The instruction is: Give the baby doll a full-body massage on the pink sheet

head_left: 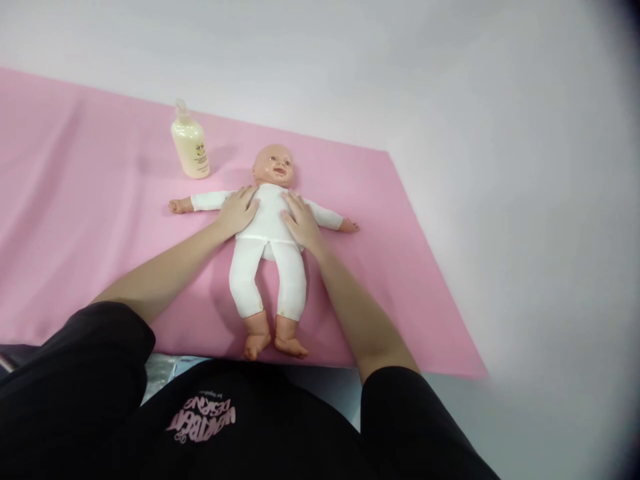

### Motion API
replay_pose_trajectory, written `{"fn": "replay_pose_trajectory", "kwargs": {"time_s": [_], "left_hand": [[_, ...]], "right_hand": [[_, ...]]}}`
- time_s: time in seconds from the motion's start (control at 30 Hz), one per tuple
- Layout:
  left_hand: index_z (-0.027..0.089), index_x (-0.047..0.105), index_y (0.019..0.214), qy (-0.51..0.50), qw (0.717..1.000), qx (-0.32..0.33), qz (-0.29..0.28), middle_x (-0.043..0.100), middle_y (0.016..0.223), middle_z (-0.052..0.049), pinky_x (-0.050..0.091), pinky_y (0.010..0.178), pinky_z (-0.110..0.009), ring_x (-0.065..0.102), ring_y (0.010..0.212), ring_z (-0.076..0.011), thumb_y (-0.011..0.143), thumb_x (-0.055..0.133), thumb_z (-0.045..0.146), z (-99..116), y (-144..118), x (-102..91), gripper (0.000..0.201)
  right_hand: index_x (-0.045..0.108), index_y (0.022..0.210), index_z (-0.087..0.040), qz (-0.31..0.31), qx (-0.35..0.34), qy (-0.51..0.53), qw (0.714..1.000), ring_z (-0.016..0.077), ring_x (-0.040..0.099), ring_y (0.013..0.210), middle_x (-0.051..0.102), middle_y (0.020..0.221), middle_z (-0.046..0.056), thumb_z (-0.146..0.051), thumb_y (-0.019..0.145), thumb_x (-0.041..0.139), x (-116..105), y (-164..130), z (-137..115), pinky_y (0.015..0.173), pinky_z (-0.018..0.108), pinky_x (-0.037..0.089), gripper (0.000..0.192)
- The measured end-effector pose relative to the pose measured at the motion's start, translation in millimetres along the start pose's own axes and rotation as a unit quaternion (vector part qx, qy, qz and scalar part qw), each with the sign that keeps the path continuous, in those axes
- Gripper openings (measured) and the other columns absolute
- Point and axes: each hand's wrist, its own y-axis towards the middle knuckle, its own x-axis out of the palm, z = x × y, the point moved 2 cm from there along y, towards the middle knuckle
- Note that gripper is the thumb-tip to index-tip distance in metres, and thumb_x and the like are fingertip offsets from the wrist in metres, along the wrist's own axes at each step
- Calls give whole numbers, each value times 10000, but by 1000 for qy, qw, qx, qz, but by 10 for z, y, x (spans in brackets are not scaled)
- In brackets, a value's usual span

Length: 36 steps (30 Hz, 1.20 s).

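Note:
A baby doll point(270, 217) with a white cloth body lies on its back on the pink mat point(380, 280), head away from me and bare feet at the near edge. Flat against the doll's upper chest, on the left of the picture, rests my left hand point(239, 212), fingers stretched out. My right hand point(303, 221) lies on the other side of the chest in the same way, its fingers a little spread. Both palms touch the doll without gripping it. The doll's arms reach out sideways past my hands.
A pump bottle point(191, 147) of pale yellow liquid stands upright on the mat, beyond the doll's arm on the left. The mat's right edge slants down towards me, and a whitish surface point(500, 200) lies beyond it. Folds run across the mat's left part.

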Motion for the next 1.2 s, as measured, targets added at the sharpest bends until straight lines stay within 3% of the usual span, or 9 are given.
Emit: {"fn": "replay_pose_trajectory", "kwargs": {"time_s": [0.07,0.2,0.4,0.63,0.83,1.03,1.2], "left_hand": [[60,508,1572,14,1000,-10,-2,502,1636,-219,300,1316,-536,451,1548,-355,1076,359,401,1,-6,-26,621],[71,559,1532,47,999,-9,12,564,1584,-214,337,1277,-563,512,1483,-373,1074,311,422,-30,-16,-63,628],[116,696,1359,111,992,-10,56,713,1378,-205,317,1239,-653,596,1335,-407,1056,297,428,-131,-38,-127,590],[145,758,1197,155,983,-75,63,739,1284,-201,330,1144,-716,605,1262,-454,1018,392,393,-386,-1,-290,477],[77,701,1133,162,976,-132,63,741,1222,-173,355,1125,-645,604,1236,-376,1081,382,429,-528,17,-409,478],[102,740,1195,185,978,-86,47,727,1293,-237,347,1082,-671,639,1215,-442,1069,302,397,-333,-35,-328,543],[125,666,1409,134,991,-1,9,689,1428,-215,332,1174,-654,605,1339,-409,1072,252,426,-166,-27,-180,613]], "right_hand": [[403,1651,-160,27,13,-7,1000,258,324,1646,372,1751,133,-390,1079,375,15,53,166,1359,520,252,617],[503,1586,-139,60,45,-68,995,287,450,1561,517,1657,155,-415,1100,306,-13,93,417,1334,539,273,592],[589,1504,-80,83,82,-143,983,317,559,1431,632,1532,192,-329,1085,343,-116,47,484,1296,511,295,546],[742,1261,-88,109,131,-187,968,340,630,1257,749,1302,217,-318,1064,352,-216,33,631,1202,520,349,494],[767,1177,-106,144,175,-178,958,328,637,1240,758,1272,192,-304,1055,352,-253,15,730,1286,612,220,475],[762,1194,-129,132,160,-184,961,355,599,1329,740,1329,193,-288,1081,319,-195,-1,613,1291,738,101,485],[618,1466,-142,83,100,-133,983,360,480,1500,640,1521,187,-350,1104,297,-89,25,460,1301,735,103,527]]}}
